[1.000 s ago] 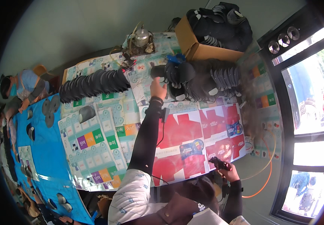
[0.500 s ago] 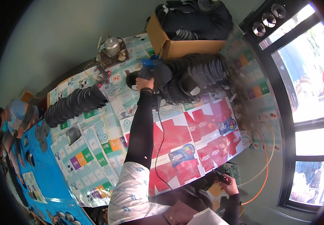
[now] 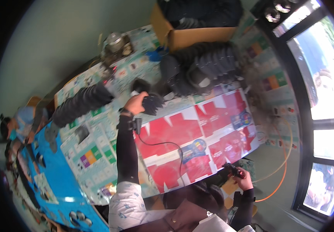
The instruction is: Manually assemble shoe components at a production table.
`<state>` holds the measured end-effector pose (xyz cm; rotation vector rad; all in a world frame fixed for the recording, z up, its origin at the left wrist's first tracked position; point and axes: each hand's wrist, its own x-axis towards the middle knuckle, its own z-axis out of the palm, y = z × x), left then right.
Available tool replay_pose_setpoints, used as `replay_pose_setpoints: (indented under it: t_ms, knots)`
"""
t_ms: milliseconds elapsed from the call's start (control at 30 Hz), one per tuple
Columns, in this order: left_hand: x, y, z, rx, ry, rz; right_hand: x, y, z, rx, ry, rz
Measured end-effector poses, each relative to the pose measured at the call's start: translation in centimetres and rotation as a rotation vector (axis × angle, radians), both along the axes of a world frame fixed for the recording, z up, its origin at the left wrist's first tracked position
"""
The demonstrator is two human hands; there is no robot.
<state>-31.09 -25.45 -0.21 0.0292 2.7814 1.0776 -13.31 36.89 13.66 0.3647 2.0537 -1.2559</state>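
Note:
My left hand (image 3: 136, 103) is closed on a small stack of dark grey curved pieces (image 3: 152, 105), held above the table by the red printed sheet. Beside it on the table lies another dark piece (image 3: 140, 86) with a pale patch. A black device (image 3: 137, 125) with a cable sits at my left wrist. Low on the right, off the table's near edge, my right hand (image 3: 246, 179) grips a black hand tool (image 3: 232, 170). Its exact kind does not show clearly.
Long rows of dark grey pieces (image 3: 83, 102) stand at the left and back (image 3: 213, 63). Behind them is a cardboard box (image 3: 202, 38) of dark pieces. A metal pot (image 3: 115, 41) stands at the back. People (image 3: 29, 116) work at a blue table (image 3: 51, 162). An orange hose (image 3: 279, 187) hangs right.
My left hand has come nearer and left from the back rows, with dark pieces in it. A blue object shows where it was. My right hand still grips the black tool.

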Motion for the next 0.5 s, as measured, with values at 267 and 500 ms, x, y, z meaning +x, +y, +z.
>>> replay_pose_setpoints:
  t_ms: [267, 500]
  knots:
    - [3.0, 4.8, -3.1, -0.121, -0.011, 0.862, -0.5, -0.2, 0.1, -0.005, 0.067, 0.011]
    - [4.7, 9.9, -7.2, 1.115, -0.069, 1.162, 0.4, 1.2, 0.3, -0.031, 0.103, 0.004]
